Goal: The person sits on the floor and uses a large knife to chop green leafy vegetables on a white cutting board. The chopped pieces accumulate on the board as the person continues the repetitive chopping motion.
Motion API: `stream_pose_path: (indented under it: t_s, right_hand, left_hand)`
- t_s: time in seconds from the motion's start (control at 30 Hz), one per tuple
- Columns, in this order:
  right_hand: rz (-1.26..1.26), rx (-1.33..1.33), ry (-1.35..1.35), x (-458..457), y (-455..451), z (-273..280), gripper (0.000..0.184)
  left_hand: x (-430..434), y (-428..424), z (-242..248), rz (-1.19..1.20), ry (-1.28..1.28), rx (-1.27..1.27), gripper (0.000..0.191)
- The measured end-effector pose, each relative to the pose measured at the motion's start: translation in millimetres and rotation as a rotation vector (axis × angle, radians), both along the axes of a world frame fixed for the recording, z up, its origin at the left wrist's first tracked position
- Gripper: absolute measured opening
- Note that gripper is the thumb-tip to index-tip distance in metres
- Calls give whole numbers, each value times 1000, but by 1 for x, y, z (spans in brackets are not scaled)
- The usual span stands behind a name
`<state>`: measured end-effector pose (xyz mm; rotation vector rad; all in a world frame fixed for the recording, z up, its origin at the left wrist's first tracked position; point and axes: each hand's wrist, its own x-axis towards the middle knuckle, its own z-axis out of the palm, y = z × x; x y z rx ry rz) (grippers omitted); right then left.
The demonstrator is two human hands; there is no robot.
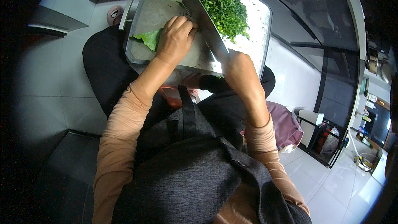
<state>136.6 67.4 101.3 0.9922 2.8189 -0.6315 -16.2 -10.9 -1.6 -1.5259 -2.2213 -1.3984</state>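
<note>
My right hand (241, 71) is closed around the handle of a cleaver (203, 18), whose broad metal blade slants up and left across the cutting board (192, 57). My left hand (177, 37) presses leafy greens against the board, knuckles bent close to the blade's left side. One large green leaf (150, 39) sticks out to the left from under that hand; the rest of the bunch is hidden by my fingers. Beyond the blade, to its right, lies a heap of finely chopped greens (222, 9). Small green bits are scattered on the board's bright right part.
The board has a dark rim and rests above my knees, with a metal bar handle (129, 6) near its left edge. Dark glossy cabinets (304, 9) stand ahead and right. A purple bag (284, 126) and a black metal rack (323, 144) are on the tiled floor at right.
</note>
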Motion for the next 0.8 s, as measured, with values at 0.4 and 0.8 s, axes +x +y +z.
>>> stream_pose_path:
  t_s: [0.4, 0.8]
  right_hand:
    - [-135, -32, 154, 37, -11, 13, 30]
    - [-77, -63, 89, 49, -17, 20, 27]
  left_hand:
    - [0, 2, -2, 19, 49, 17, 14]
    - [0, 4, -2, 75, 31, 6, 11]
